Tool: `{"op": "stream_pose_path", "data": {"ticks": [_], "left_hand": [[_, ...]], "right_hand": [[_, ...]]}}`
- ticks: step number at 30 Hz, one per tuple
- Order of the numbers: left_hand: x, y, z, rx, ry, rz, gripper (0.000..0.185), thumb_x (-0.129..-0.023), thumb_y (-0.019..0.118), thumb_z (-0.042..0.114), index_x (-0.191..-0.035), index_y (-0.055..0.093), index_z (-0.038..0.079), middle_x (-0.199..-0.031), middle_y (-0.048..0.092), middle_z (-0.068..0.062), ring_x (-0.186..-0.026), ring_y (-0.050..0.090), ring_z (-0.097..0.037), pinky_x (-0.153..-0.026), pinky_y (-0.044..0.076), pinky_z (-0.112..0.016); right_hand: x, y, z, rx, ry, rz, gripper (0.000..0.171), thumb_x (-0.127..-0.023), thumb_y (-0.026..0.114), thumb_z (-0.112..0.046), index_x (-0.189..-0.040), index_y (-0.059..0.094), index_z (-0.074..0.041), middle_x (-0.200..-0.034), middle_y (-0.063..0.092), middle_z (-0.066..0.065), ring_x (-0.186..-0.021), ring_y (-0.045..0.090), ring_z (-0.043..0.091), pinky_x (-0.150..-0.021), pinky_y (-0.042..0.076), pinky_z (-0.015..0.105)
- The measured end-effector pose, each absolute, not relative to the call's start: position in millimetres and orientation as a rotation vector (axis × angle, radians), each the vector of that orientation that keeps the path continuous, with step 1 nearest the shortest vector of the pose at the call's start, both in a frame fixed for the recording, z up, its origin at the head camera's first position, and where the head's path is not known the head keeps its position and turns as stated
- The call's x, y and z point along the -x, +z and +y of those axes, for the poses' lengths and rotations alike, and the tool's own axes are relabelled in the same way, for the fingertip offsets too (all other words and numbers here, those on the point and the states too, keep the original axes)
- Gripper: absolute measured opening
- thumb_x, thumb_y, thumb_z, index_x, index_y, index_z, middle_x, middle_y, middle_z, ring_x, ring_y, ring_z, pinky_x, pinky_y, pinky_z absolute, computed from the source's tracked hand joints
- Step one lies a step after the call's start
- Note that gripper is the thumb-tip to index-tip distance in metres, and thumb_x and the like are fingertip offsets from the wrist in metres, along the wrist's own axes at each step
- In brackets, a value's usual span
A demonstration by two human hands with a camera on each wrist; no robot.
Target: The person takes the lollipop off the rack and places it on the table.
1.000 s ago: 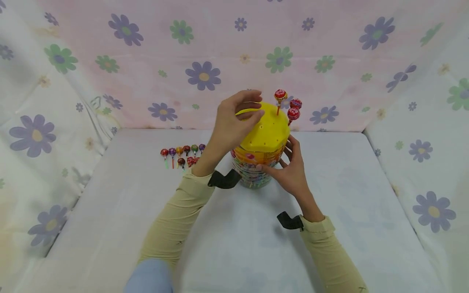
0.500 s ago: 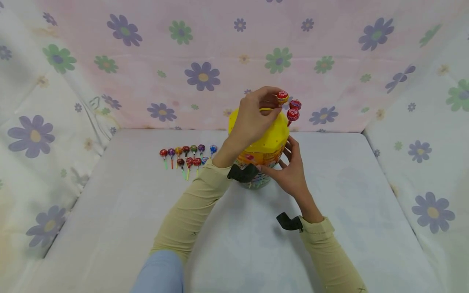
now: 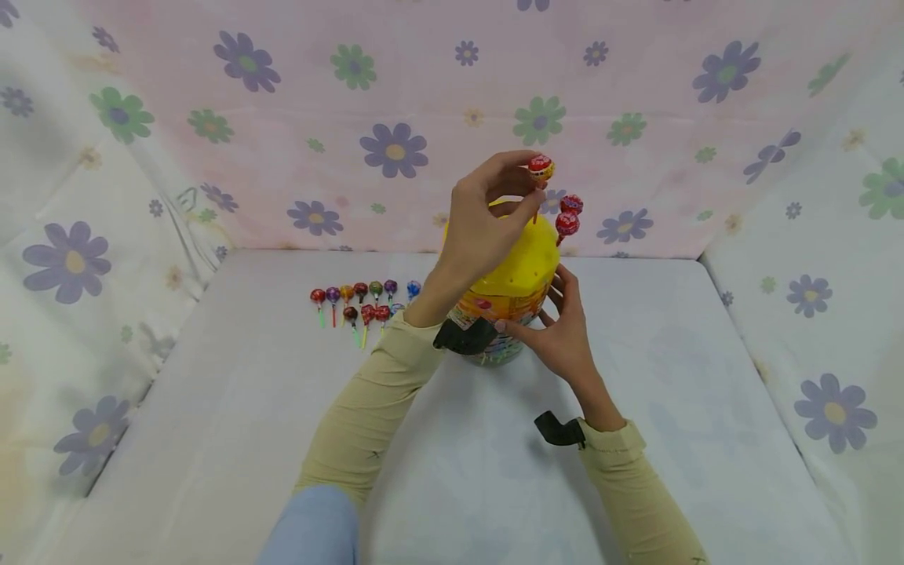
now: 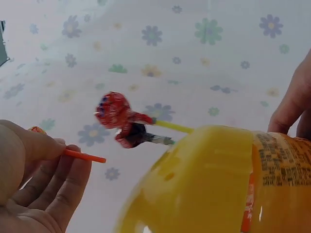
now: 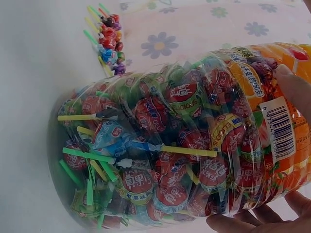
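Red lollipop (image 3: 541,168) pinched in left grip (image 3: 487,224); right grip (image 3: 558,329) clasps one jar (image 3: 504,302), two lollipops (image 3: 567,214) standing.

Your right hand (image 3: 558,333) steadies a clear glossy plastic jar (image 5: 170,160) (smooth yellow plastic lid (image 3: 519,255)); matt floral cloth (image 3: 212,408) lies below.

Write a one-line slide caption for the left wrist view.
Left hand pinches an orange-stick lollipop beside the tub's yellow lid, where two red lollipops stand.
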State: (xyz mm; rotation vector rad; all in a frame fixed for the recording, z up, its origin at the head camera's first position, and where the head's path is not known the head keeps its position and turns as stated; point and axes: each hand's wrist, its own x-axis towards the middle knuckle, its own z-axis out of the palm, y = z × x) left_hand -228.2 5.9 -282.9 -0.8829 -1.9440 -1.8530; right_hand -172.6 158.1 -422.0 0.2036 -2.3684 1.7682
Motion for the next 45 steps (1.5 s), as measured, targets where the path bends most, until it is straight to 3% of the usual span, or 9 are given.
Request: {"op": "stream_pose_path", "data": {"ticks": [9, 17, 20, 23, 27, 29, 32, 39, 45], "left_hand": [[211.6, -297.5, -40.9, 0.783, -1.785, -1.854, 0.04, -0.092, 0.068, -0.008, -0.13, 0.059, -0.009, -0.111, 0.069, -0.023, -0.098, 0.071, -0.028, -0.085, 0.062, -0.034], [212.1, -331.4, -95.2, 0.628, -1.776, -1.865, 0.041, -0.09, 0.07, -0.01, -0.129, 0.06, -0.01, -0.113, 0.067, -0.025, -0.094, 0.071, -0.014, -0.082, 0.062, -0.027], [211.3, -346.7, -114.9, 0.559, -1.786, -1.897, 0.041, -0.088, 0.07, -0.011, -0.129, 0.061, -0.01, -0.111, 0.068, -0.024, -0.091, 0.071, -0.009, -0.081, 0.061, -0.024], [209.6, -364.3, -136.0, 0.473, -1.802, -1.946, 0.041, -0.088, 0.069, -0.013, -0.128, 0.061, -0.01, -0.107, 0.069, -0.016, -0.089, 0.07, -0.005, -0.079, 0.061, -0.021], [206.8, -392.1, -168.3, 0.311, -1.788, -2.053, 0.039, -0.09, 0.068, -0.012, -0.128, 0.062, -0.009, -0.109, 0.069, -0.019, -0.086, 0.07, -0.005, -0.076, 0.059, -0.016], [204.9, -407.0, -185.3, 0.176, -1.741, -2.158, 0.039, -0.092, 0.068, -0.008, -0.13, 0.062, -0.008, -0.113, 0.067, -0.027, -0.085, 0.069, -0.005, -0.073, 0.057, -0.013], [202.5, -429.0, -208.4, -0.049, -1.649, -2.328, 0.039, -0.093, 0.068, -0.001, -0.132, 0.062, -0.004, -0.116, 0.067, -0.027, -0.085, 0.068, -0.009, -0.068, 0.054, -0.009], [207.0, -473.9, -237.8, -0.283, -1.448, -2.563, 0.041, -0.091, 0.07, 0.002, -0.129, 0.061, -0.009, -0.112, 0.07, -0.03, -0.097, 0.073, -0.04, -0.061, 0.049, -0.005], [211.3, -491.3, -240.7, -0.261, -1.33, -2.642, 0.039, -0.087, 0.072, 0.002, -0.123, 0.063, -0.012, -0.104, 0.071, -0.031, -0.089, 0.074, -0.04, -0.058, 0.048, -0.01]], "right_hand": [[173.2, -422.9, 157.4, -0.236, 1.756, -2.356, 0.096, -0.083, 0.085, -0.012, -0.157, 0.025, -0.017, -0.158, 0.035, 0.011, -0.145, 0.04, 0.034, -0.11, 0.041, 0.064], [172.9, -422.4, 157.5, -0.263, 1.777, -2.337, 0.097, -0.083, 0.085, -0.008, -0.157, 0.023, -0.018, -0.157, 0.035, 0.011, -0.144, 0.039, 0.033, -0.11, 0.042, 0.064], [168.0, -413.4, 154.2, -0.263, 1.781, -2.34, 0.097, -0.083, 0.084, -0.005, -0.157, 0.022, -0.013, -0.157, 0.034, 0.015, -0.144, 0.039, 0.037, -0.11, 0.041, 0.065], [161.3, -399.8, 149.6, -0.252, 1.786, -2.358, 0.095, -0.084, 0.082, -0.001, -0.157, 0.021, -0.007, -0.156, 0.033, 0.021, -0.144, 0.038, 0.041, -0.11, 0.04, 0.065], [165.9, -408.0, 151.4, -0.237, 1.796, -2.36, 0.097, -0.084, 0.082, -0.002, -0.158, 0.02, -0.01, -0.158, 0.032, 0.019, -0.145, 0.037, 0.04, -0.111, 0.04, 0.065], [171.0, -418.0, 154.4, -0.238, 1.794, -2.35, 0.098, -0.083, 0.083, -0.003, -0.158, 0.02, -0.014, -0.158, 0.033, 0.016, -0.145, 0.038, 0.038, -0.111, 0.039, 0.065], [173.5, -424.4, 156.6, -0.246, 1.785, -2.339, 0.098, -0.083, 0.084, -0.007, -0.158, 0.022, -0.017, -0.158, 0.034, 0.013, -0.144, 0.039, 0.035, -0.111, 0.04, 0.065], [172.7, -424.2, 157.0, -0.251, 1.784, -2.333, 0.095, -0.084, 0.084, -0.012, -0.157, 0.024, -0.018, -0.157, 0.036, 0.01, -0.144, 0.039, 0.033, -0.111, 0.04, 0.065], [170.1, -419.2, 154.0, -0.237, 1.794, -2.353, 0.097, -0.084, 0.083, -0.005, -0.158, 0.021, -0.016, -0.158, 0.034, 0.013, -0.145, 0.038, 0.035, -0.112, 0.039, 0.065]]}}
